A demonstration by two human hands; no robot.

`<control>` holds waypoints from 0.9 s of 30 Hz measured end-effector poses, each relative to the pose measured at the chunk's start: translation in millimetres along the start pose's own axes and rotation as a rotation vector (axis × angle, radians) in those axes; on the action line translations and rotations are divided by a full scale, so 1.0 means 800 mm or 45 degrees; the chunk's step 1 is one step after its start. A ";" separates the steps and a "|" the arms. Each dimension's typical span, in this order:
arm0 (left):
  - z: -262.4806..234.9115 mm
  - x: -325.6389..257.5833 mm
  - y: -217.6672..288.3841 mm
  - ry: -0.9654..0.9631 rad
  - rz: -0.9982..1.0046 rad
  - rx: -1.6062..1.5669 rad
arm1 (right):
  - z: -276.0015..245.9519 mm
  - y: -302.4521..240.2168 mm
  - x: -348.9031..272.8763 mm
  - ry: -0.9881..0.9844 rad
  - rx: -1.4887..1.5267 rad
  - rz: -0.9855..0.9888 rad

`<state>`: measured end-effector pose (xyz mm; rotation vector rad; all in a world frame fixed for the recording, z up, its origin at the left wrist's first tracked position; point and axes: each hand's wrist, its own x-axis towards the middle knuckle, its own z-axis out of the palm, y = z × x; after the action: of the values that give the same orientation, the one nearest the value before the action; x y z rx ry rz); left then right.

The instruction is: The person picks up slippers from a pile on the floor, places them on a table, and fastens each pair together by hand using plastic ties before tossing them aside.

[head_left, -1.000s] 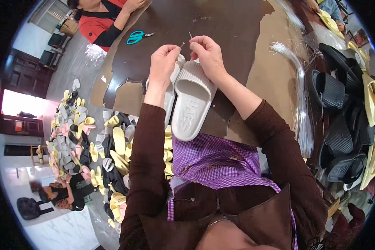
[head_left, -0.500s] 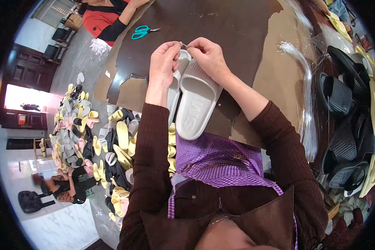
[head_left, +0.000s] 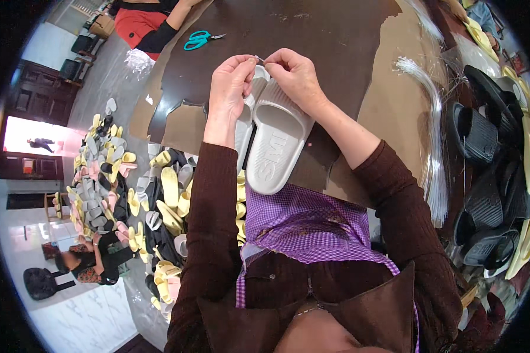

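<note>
A pair of light grey slide slippers (head_left: 274, 141) lies sole to sole on the dark brown table (head_left: 312, 29) in front of me, toes toward me. My left hand (head_left: 229, 88) and my right hand (head_left: 294, 73) meet at the far end of the pair. Both pinch a thin clear plastic tie (head_left: 259, 59) between thumb and fingers, and both rest against the slippers. My sleeves are dark brown, over a purple checked apron.
Teal scissors (head_left: 199, 40) lie at the table's far left. A bundle of clear plastic ties (head_left: 433, 135) lies at the right, beside stacked black slippers (head_left: 483, 170). Yellow, grey and pink slippers (head_left: 109, 176) cover the floor at left. A person in red (head_left: 144, 23) sits beyond the table.
The view has shifted slightly. My hands have stayed together at the far end of the slippers, working the thin tie; the pair has barely moved.
</note>
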<state>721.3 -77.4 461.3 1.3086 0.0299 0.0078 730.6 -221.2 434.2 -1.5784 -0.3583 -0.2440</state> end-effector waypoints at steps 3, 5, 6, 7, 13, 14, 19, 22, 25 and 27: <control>0.001 -0.001 0.001 0.014 -0.013 0.016 | 0.000 0.000 0.000 -0.007 -0.018 -0.009; 0.001 -0.001 0.001 0.027 -0.024 0.032 | 0.000 -0.002 -0.001 -0.009 -0.022 -0.011; 0.002 -0.002 0.000 0.029 -0.026 0.030 | 0.000 -0.002 -0.001 -0.010 -0.024 -0.012; 0.003 -0.001 -0.001 0.026 -0.019 0.043 | -0.001 -0.003 -0.001 -0.011 -0.024 -0.009; 0.004 0.000 -0.007 -0.026 0.002 0.136 | -0.002 -0.004 -0.005 -0.009 -0.030 0.023; 0.003 0.001 -0.008 -0.025 0.002 0.135 | -0.003 -0.004 -0.004 -0.009 -0.040 0.032; -0.008 0.000 -0.016 0.013 0.014 0.055 | 0.004 0.005 0.001 0.003 -0.020 -0.027; -0.001 -0.004 -0.002 0.046 0.132 -0.059 | -0.010 -0.001 0.020 0.254 -0.313 -0.410; -0.030 -0.024 0.020 0.277 0.414 -0.023 | -0.016 -0.033 0.020 -0.037 -0.448 -0.559; -0.056 -0.048 0.025 0.334 0.426 0.048 | -0.009 -0.048 0.006 -0.178 -0.515 -0.625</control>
<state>682.2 -29.7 469.9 1.3301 0.0344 0.4658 721.3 -227.5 471.9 -1.8905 -0.8489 -0.6155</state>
